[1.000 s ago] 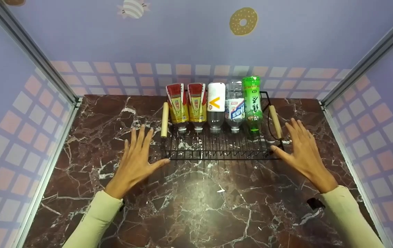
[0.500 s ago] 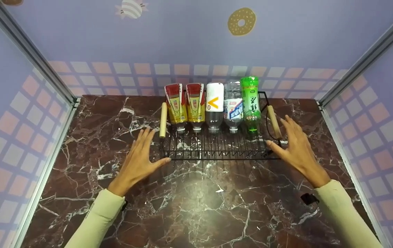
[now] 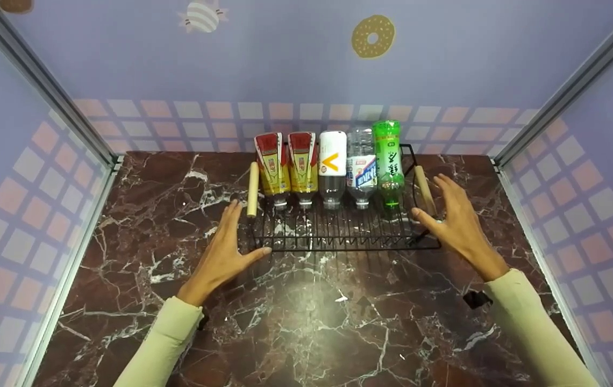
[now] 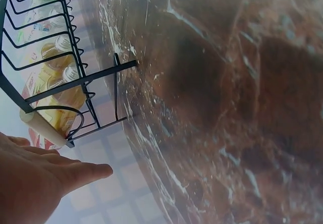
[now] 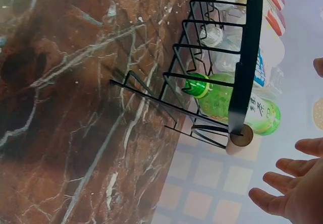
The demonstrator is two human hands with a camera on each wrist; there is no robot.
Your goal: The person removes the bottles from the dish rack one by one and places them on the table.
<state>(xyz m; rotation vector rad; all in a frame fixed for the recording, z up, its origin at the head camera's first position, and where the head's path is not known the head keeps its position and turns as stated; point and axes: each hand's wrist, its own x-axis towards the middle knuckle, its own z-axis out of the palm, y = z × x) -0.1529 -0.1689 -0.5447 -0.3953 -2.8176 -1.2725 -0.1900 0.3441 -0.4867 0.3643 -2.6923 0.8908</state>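
A black wire rack [image 3: 339,244] with a wooden handle [image 3: 253,189] at its left end and another [image 3: 425,189] at its right stands on the table. Bottles lean in a row in it, caps toward me: two red-and-yellow ones [image 3: 274,166], a white-topped clear one [image 3: 333,156], a clear one with a blue-and-white label [image 3: 361,172] and a green one [image 3: 389,161]. My left hand [image 3: 222,258], fingers extended and thumb spread, is beside the rack's front left corner. Spread likewise, my right hand [image 3: 460,231] is by the right handle. Neither holds anything.
Dark red marbled table [image 3: 312,322] lies under the rack, with a small white scrap [image 3: 342,298] in front of it. Patterned panels enclose the table: a back wall [image 3: 285,64] close behind the bottles and side walls [image 3: 11,226] at left and right.
Both hands have moved inward, the left one rightward and the right one leftward, closer to the rack's ends. The rack and bottles keep their places; the head view has shifted slightly.
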